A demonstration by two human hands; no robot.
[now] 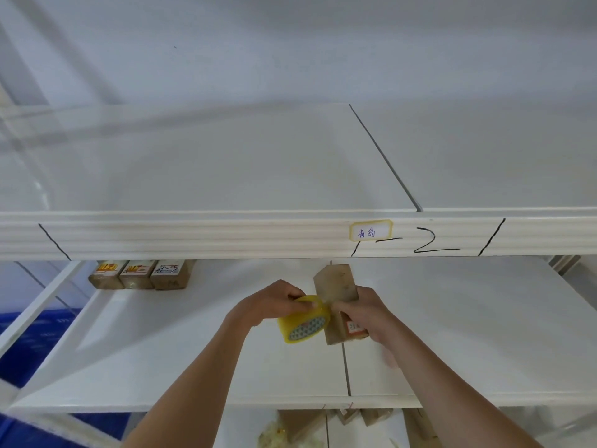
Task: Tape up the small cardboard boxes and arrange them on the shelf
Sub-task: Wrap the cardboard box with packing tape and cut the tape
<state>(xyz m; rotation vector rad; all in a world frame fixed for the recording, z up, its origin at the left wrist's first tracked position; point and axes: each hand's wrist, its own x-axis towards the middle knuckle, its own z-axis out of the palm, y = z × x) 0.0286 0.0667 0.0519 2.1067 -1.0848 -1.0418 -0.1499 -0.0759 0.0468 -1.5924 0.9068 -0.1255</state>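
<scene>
The left hand (277, 300) holds a yellow tape roll (303, 320). Its fingers curl over the top of the roll and pinch it. Right beside it, the right hand (361, 313) grips a small brown box (336, 286). Its fingers wrap round the lower part of the box, near a little red label. The roll touches the left side of the box, so the tape is probably going on now.

The box stands up tall, and its top pokes up above both hands. It looks light and stiff, but the thin card could bend if squeezed hard. The best place to hold it is by its flat sides, away from the seam. The tape looks shiny and sticky, so it may cling to fingers.

Both arms reach forward from below, with bare forearms and the wrists close together. The hands are just above the white shelf (193, 350).

Far to the left of the left hand, three taped boxes (139, 274) sit in a row at the back of the shelf, touching each other. Above the hands is a higher shelf (226, 176). Its front edge has a small label (371, 230) above the right hand.
</scene>
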